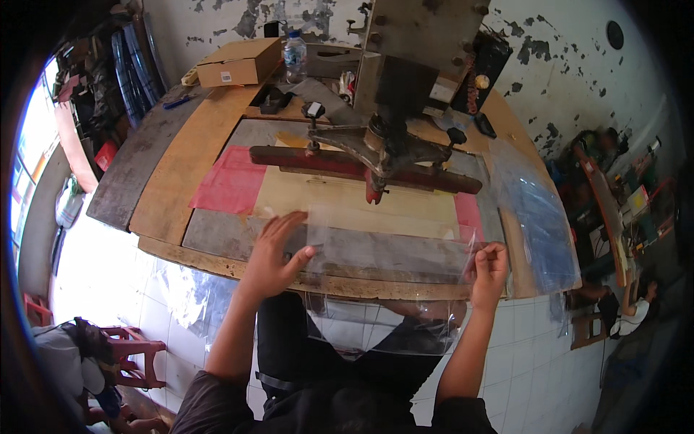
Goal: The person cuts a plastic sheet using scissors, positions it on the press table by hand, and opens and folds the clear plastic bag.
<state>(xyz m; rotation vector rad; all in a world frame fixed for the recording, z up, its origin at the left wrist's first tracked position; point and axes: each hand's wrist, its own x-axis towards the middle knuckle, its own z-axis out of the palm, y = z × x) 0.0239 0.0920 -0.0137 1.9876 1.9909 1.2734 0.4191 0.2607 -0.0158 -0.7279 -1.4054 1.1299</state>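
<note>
A transparent plastic sheet stretches across the front of the work table and hangs over its near edge above my lap. At its left side my left hand has its fingers stretched out and thumb apart; whether it touches the film I cannot tell. My right hand pinches the sheet's right edge between thumb and fingers. Just beyond both hands, a press head with a long red bar stands over a pale yellow sheet on the metal bed. A pink sheet shows at its left.
A cardboard box and a water bottle stand at the back left. Bluish plastic sheets lie on the table's right side. More film hangs at the front left. Red stools and other people are nearby.
</note>
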